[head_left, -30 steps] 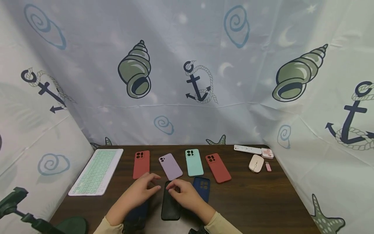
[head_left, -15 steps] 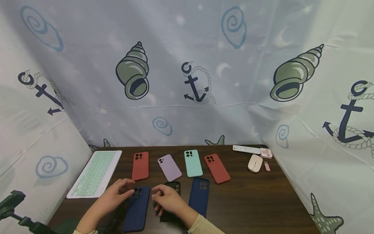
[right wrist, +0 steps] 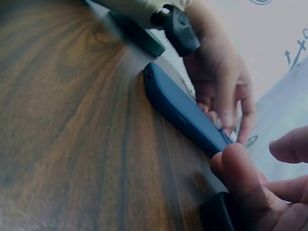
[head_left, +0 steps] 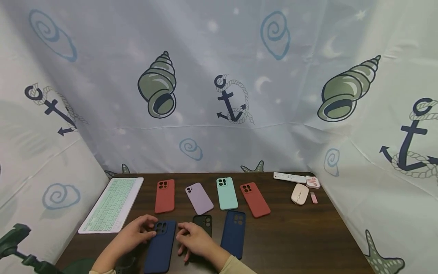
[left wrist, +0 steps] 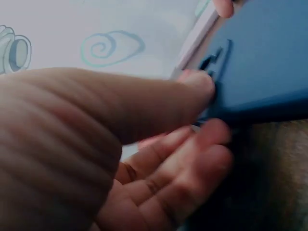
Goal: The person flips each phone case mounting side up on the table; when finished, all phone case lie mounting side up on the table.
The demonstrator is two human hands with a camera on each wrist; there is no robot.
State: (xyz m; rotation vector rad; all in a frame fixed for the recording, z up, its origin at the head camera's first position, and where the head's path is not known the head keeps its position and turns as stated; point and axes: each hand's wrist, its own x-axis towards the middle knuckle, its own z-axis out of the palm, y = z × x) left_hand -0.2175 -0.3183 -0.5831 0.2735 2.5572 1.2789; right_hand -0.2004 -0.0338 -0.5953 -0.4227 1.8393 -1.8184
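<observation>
A dark blue phone case (head_left: 161,247) lies camera end away at the front left of the table. At its upper left corner my left hand (head_left: 131,236) pinches the edge, thumb by the camera cutouts and fingers beside the rim. The left wrist view shows the thumb close against the blue phone case (left wrist: 269,62). To the right, my right hand (head_left: 198,241) hovers with loosely bent fingers and holds nothing. It partly covers a black phone case (head_left: 206,222). In the right wrist view the fingertips of the right hand (right wrist: 255,192) are near the case's end.
Another blue case (head_left: 234,234) lies to the right. Behind are two red cases (head_left: 165,196) (head_left: 256,199), a lilac case (head_left: 200,198) and a mint case (head_left: 227,194). A keyboard (head_left: 111,205) stands left; a mouse (head_left: 299,194) and remote (head_left: 289,177) lie back right.
Both hands have moved left from above the black phone case. My left hand now pinches the front left blue phone case; over the last half second both hands have barely shifted.
</observation>
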